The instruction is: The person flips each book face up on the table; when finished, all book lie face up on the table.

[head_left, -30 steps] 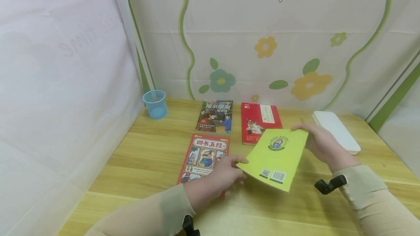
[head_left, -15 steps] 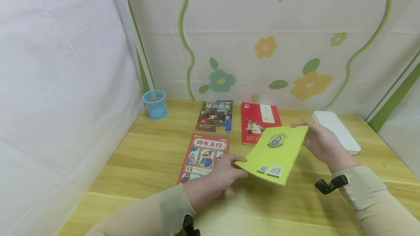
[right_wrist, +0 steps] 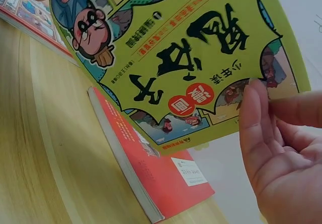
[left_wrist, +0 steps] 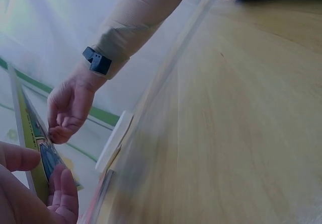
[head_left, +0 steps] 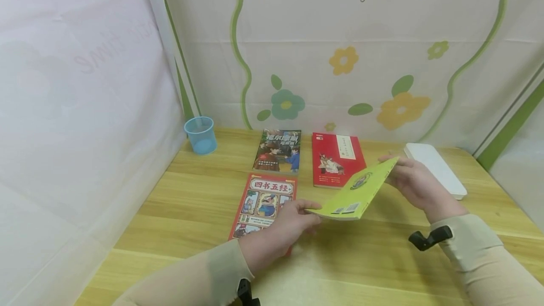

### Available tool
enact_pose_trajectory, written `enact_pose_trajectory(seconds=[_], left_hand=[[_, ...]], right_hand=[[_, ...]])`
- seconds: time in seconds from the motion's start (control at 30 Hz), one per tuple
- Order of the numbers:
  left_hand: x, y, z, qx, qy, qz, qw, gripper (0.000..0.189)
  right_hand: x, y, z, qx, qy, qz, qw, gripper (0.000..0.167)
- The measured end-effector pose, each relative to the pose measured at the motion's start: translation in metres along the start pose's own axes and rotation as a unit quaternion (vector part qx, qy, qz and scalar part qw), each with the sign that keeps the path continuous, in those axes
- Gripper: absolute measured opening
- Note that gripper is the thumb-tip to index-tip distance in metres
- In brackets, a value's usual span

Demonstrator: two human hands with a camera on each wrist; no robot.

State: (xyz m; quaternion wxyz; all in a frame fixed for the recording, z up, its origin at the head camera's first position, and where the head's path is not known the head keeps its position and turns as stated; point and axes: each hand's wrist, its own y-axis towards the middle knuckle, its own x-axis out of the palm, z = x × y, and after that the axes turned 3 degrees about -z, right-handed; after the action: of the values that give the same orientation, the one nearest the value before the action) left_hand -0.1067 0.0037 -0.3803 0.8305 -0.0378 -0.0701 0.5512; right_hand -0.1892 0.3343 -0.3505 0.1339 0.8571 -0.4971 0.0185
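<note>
A thin yellow-green comic book (head_left: 357, 195) is held tilted above the table between both hands, its back cover with barcode facing up in the head view. My left hand (head_left: 293, 225) pinches its near left corner, thumb on top. At the far right corner, my right hand (head_left: 414, 183) pinches the edge. The right wrist view shows the front cover (right_wrist: 186, 48), with large black characters and a cartoon figure, and the right fingers (right_wrist: 259, 128) against it. Under my left forearm lies a red comic book (head_left: 265, 202), partly covered by that hand.
Behind lie a dark illustrated book (head_left: 278, 151) and a red book (head_left: 331, 159), which the yellow one partly overlaps in view. A blue mesh cup (head_left: 201, 136) stands at the back left. A white flat box (head_left: 435, 170) lies at the right of the wooden table (head_left: 170, 221).
The yellow-green book has tipped, its near right corner rising, so its back cover looks narrower in the head view. Both hands keep their grip in nearly the same place.
</note>
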Motion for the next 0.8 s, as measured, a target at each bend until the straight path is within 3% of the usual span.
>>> enact_pose_trajectory(seconds=[0.3,0.47,0.6,0.73,0.8], left_hand=[[0.0008,-0.0024,0.0013,-0.005,-0.042,0.006,0.9991,0.030],[0.0003,-0.0023,0.0025,0.011,-0.052,-0.006,0.9986,0.024],[-0.0006,-0.0021,0.0023,0.011,-0.055,-0.012,0.9984,0.023],[-0.0012,-0.0024,0.0014,0.007,-0.061,-0.017,0.9980,0.026],[-0.0008,-0.0024,0.0007,0.009,-0.063,-0.019,0.9978,0.024]], right_hand=[[0.0029,0.0015,-0.0004,-0.007,-0.010,0.019,0.9998,0.038],[0.0052,0.0022,-0.0028,-0.006,-0.007,0.048,0.9988,0.034],[0.0045,0.0017,-0.0049,0.010,-0.080,0.090,0.9927,0.025],[0.0032,0.0011,-0.0058,0.033,-0.175,0.120,0.9766,0.019],[0.0029,0.0016,-0.0056,0.034,-0.189,0.124,0.9736,0.016]])
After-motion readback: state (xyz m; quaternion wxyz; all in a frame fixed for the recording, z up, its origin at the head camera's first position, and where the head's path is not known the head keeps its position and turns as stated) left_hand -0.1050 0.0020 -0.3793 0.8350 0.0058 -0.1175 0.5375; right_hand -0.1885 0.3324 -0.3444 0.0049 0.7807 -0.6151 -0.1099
